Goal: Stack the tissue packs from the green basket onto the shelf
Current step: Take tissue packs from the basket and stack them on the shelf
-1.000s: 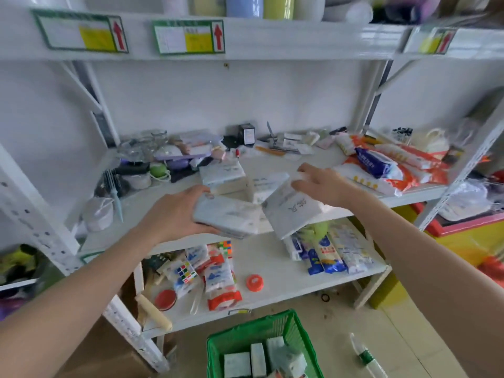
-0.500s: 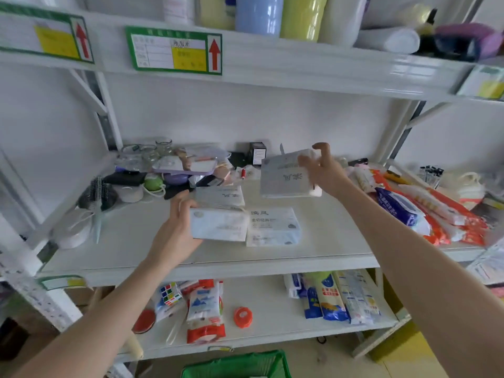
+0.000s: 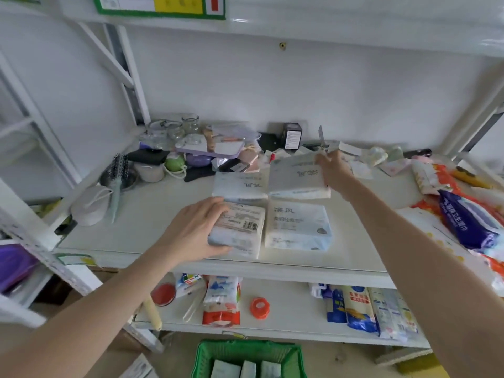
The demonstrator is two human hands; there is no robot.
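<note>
White metal shelves stand against a plain white wall, and the middle shelf (image 3: 141, 236) holds four tissue packs laid out in a two-by-two block. Two sit at the front and two behind them. The left hand (image 3: 191, 233) grips the front left tissue pack (image 3: 240, 230), which lies barcode side up, just beside the front right tissue pack (image 3: 298, 226). The right hand (image 3: 334, 170) holds the back right tissue pack (image 3: 297, 178) by its far corner, next to the back left tissue pack (image 3: 240, 186). Half a second ago the right hand held that pack up in the air, and now it rests down on the shelf. The left pack was held up off the shelf then, and now it lies flat. Down on the floor, the green basket (image 3: 207, 353) has three more packs showing inside. At the back of the shelf are glass jars (image 3: 174, 129), a hairbrush (image 3: 118, 175) and a small black box (image 3: 291, 135). One purple pack (image 3: 466, 222) lies to the right. The lower shelf (image 3: 289, 317) has two round red lids and some bags.
</note>
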